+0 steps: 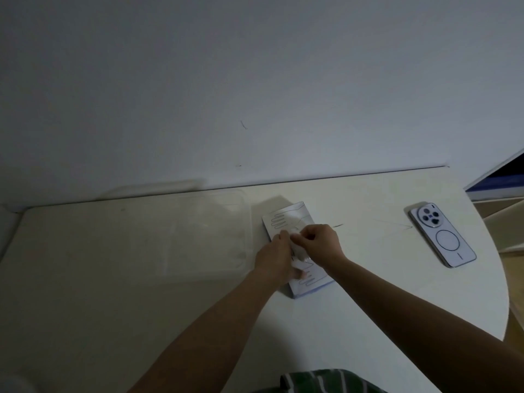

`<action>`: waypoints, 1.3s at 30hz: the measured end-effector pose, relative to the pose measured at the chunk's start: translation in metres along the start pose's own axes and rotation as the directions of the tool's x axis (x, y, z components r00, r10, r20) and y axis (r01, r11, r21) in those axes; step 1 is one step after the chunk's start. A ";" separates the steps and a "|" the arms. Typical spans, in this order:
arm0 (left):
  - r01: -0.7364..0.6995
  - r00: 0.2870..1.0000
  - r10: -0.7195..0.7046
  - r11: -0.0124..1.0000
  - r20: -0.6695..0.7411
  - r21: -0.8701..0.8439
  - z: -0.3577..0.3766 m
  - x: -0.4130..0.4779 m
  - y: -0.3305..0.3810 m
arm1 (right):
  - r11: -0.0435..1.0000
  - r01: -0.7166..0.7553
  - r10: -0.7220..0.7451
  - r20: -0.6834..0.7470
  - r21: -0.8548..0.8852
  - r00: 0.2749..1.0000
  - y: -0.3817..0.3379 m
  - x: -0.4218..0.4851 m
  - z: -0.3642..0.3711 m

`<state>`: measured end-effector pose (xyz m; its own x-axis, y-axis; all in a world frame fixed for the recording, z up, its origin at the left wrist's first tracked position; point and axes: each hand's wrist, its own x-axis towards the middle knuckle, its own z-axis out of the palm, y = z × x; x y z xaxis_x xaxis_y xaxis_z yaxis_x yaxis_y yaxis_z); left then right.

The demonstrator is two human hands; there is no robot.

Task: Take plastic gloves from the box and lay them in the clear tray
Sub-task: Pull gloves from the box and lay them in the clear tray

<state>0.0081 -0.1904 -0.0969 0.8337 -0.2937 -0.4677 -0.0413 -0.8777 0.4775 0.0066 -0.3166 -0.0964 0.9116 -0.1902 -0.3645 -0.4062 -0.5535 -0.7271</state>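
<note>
Right now the glove (297,252) is at the middle of the box (286,219), a thin see-through bit of plastic that pokes up from the slot in the top. Your right hand (320,242) pinches it there, with the fingers curled in and the fingertips tight on the plastic. Your left hand (273,256) lies on the box from the other side. Its thumb rests on the near part of the lid and its fingertips meet your right fingers at the glove. It is too blurry to tell if the left hand pinches the glove too or just presses the box down. The box is white with line drawings of hands on it, and it lies flat on the table (368,293), turned a little. Just beside it, on your left, sits the clear tray (247,222), with its far edge close to the wall (255,80). Well apart on your right, a phone (442,235) lies with its back up, so you can see its round camera bump. At the bottom, near your body, a green striped cloth (326,381) peeks in.
</note>
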 end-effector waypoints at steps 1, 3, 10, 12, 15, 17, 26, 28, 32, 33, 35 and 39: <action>0.002 1.000 -0.002 1.000 0.002 0.001 0.001 0.001 0.000 | 0.999 -0.001 0.001 -0.007 0.042 1.000 -0.002 -0.001 -0.001; 0.002 1.000 -0.002 1.000 0.011 -0.008 0.000 0.002 0.000 | 0.995 0.016 -0.014 -0.026 0.100 1.000 -0.003 -0.001 -0.003; -0.001 1.000 0.001 1.000 0.010 0.004 -0.001 0.004 0.001 | 0.989 0.050 -0.049 -0.014 0.137 0.999 0.001 0.000 -0.012; -0.010 1.000 0.010 1.000 -0.007 -0.004 -0.001 0.003 -0.002 | 0.996 0.087 -0.087 0.072 -0.006 0.994 0.003 0.001 -0.023; 0.000 0.998 0.001 1.000 -0.057 0.012 -0.004 0.004 -0.002 | 0.918 0.190 -0.146 0.147 -0.348 0.978 0.013 0.004 -0.029; -0.003 0.993 0.008 0.999 -0.117 0.043 -0.004 0.006 0.002 | 0.873 0.265 -0.235 0.123 -0.409 0.964 0.019 0.003 -0.026; -0.034 0.990 0.041 0.998 -0.134 0.049 0.000 0.007 -0.001 | 0.776 0.511 -0.512 0.102 -0.370 0.853 0.027 0.002 -0.014; -0.037 0.990 0.045 0.997 -0.133 0.064 0.002 0.007 -0.002 | 0.831 0.446 -0.448 0.076 -0.332 0.891 0.025 0.005 -0.009; -0.032 0.991 0.040 0.997 -0.126 0.063 0.005 0.006 -0.004 | 0.967 0.250 -0.253 -0.057 -0.043 0.966 0.016 0.012 -0.006; -0.024 0.992 0.031 0.998 -0.120 0.060 0.004 0.005 -0.004 | 0.977 0.185 -0.175 -0.100 0.102 0.979 0.012 0.015 -0.007; -0.014 0.994 0.021 0.998 -0.108 0.064 0.003 0.004 -0.002 | 0.952 0.123 -0.076 -0.172 0.280 0.982 0.006 0.018 -0.011; -0.016 0.996 0.021 0.999 -0.089 0.052 0.001 0.005 -0.001 | 0.979 0.083 -0.071 -0.072 0.187 0.995 0.007 0.011 -0.013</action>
<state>0.0113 -0.1914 -0.1007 0.8786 -0.2769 -0.3892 -0.0835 -0.8913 0.4456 0.0146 -0.3328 -0.0982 0.9402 -0.2084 -0.2694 -0.3338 -0.4062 -0.8506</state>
